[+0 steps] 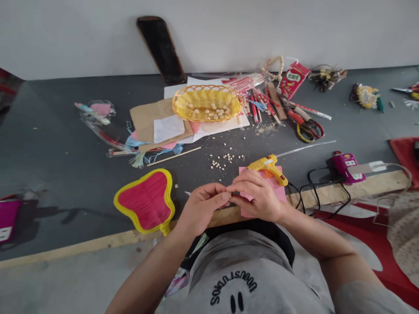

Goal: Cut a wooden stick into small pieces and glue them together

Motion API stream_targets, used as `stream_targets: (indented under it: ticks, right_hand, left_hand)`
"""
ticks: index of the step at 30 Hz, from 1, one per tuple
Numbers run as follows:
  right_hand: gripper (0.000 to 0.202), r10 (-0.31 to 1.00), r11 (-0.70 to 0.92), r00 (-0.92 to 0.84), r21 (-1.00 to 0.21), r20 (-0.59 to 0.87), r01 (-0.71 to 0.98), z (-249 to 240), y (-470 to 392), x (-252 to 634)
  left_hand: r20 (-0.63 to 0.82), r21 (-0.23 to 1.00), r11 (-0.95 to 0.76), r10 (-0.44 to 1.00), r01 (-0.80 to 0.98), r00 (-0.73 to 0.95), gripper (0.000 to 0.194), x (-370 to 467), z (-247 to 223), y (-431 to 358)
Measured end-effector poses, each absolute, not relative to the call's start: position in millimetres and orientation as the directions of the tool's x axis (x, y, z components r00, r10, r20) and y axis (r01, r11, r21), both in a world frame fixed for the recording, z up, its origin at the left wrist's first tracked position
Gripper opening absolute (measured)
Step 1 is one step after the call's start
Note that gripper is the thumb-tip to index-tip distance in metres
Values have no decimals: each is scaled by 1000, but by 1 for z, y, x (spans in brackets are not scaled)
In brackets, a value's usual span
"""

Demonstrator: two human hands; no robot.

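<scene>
You seem to be in a fine handling step: your left hand and right hand pinch a small piece between their fingertips, near the front of the bench. The next move likely calls for a light, steady hold.

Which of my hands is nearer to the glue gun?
Your right. The right hand is close to the glue gun, near its nozzle end; the left hand is farther off, to the left beyond the right hand.
</scene>
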State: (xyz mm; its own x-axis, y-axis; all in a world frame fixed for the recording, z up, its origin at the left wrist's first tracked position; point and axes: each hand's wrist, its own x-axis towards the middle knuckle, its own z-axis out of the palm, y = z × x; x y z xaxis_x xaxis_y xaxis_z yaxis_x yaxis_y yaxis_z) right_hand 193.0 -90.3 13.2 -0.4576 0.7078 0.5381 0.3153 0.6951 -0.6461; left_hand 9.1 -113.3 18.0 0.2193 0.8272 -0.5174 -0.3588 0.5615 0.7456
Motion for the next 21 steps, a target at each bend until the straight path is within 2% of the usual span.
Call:
stream_targets:
  ticks: [4,9,12,16,18,21]
  right_hand:
    - [12,705,700,-459,-634,540,329,11,-90,198]
    - [26,704,704,-486,-600,517,380,13,-86,221]
    - [24,757,651,-457,-604,467,461,15,-82,246]
    - [14,899,439,-313,-627,307,643,10,-79,284]
    - [14,945,325,-272,-582,179,746,3,-80,297]
    - [22,964,240,-266,-488,17,839,-9,-83,305]
  left_hand:
    - [-548,739,592,806,-323,223,34,14,16,-111]
    - [-573,741,609,793,-282,206,35,27,20,-99]
    - [-569,757,602,799,-255,196,35,34,22,-90]
    - [-544,770,570,821,-288,174,34,34,18,-81]
    - [-539,764,560,827,-321,161,33,31,15,-80]
    - [-552,739,549,826,-391,116,33,24,13,-80]
